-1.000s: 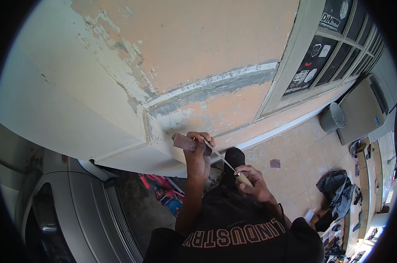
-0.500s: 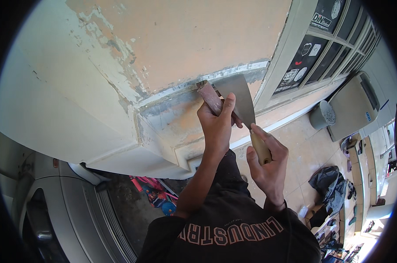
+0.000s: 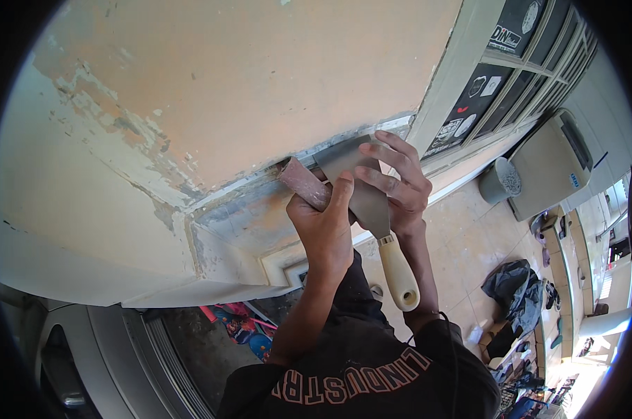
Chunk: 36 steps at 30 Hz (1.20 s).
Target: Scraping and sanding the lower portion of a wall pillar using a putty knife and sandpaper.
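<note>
My left hand [image 3: 321,236] is closed on a reddish sandpaper-covered block [image 3: 303,181], and the putty knife seems pinched with it. The knife's wide metal blade [image 3: 368,208] points up and left against the block, and its cream handle [image 3: 399,272] hangs down and right, ungripped. My right hand [image 3: 406,187] is beside and partly behind the blade, fingers spread and curved across it, some perhaps touching it. Just beyond both hands is a narrow ledge [image 3: 235,185] with grey patches on the peeling peach wall [image 3: 274,84].
A framed window [image 3: 497,98] with stickers is upper right. A grey bucket [image 3: 492,183] stands by a beige appliance [image 3: 543,164] on the tiled floor [image 3: 455,251]. A black plastic bag [image 3: 511,293] and footwear lie right. A grey car [image 3: 106,356] and bright colourful items [image 3: 235,325] are lower left.
My hands have risen toward the ledge and come together. My right hand has released the knife handle and moved up to the blade with fingers spread; the handle now hangs free.
</note>
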{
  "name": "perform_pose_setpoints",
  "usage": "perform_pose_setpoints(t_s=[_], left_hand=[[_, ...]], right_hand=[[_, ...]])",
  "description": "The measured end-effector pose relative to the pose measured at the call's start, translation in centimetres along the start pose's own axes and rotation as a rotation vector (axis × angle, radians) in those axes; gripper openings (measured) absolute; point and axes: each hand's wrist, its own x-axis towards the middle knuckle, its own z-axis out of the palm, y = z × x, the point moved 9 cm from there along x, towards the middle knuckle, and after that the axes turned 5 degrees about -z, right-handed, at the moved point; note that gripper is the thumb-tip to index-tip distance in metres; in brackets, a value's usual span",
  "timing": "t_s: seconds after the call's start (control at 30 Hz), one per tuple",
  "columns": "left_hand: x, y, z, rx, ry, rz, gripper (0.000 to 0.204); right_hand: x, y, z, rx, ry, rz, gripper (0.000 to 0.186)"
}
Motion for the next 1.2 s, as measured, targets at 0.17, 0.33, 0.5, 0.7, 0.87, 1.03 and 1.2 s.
perform_pose_setpoints(t_s=[0.17, 0.33, 0.5, 0.7, 0.87, 1.03, 1.2], left_hand=[[0.4, 0.6, 0.6, 0.051, 0.073, 0.131, 0.010], [0.2, -0.5, 1.1, 0.055, 0.040, 0.060, 0.018], [-0.2, -0.7, 0.7, -0.067, 0.074, -0.008, 0.017], [0.4, -0.4, 0.9, 0.003, 0.042, 0.028, 0.018], [1.0, 0.5, 0.7, 0.220, 0.014, 0.096, 0.020], [0.4, -0.6, 1.5, -0.009, -0.043, -0.073, 0.020], [0.2, -0.2, 1.4, -0.057, -0.037, -0.077, 0.021]], right_hand=[[0.3, 2.0, 0.9, 0.136, -0.026, -0.120, 0.029], [0.3, 2.6, 0.6, 0.082, -0.016, -0.156, 0.031], [1.2, 2.4, 1.2, 0.057, -0.171, -0.234, 0.032], [-0.1, 1.8, 1.6, -0.065, -0.110, -0.350, 0.031], [-2.1, 1.7, 1.9, -0.191, 0.011, -0.366, 0.027], [0.7, 1.5, 1.2, -0.098, -0.200, -0.268, 0.041], [0.8, 0.6, 1.2, -0.198, -0.186, -0.324, 0.040]])
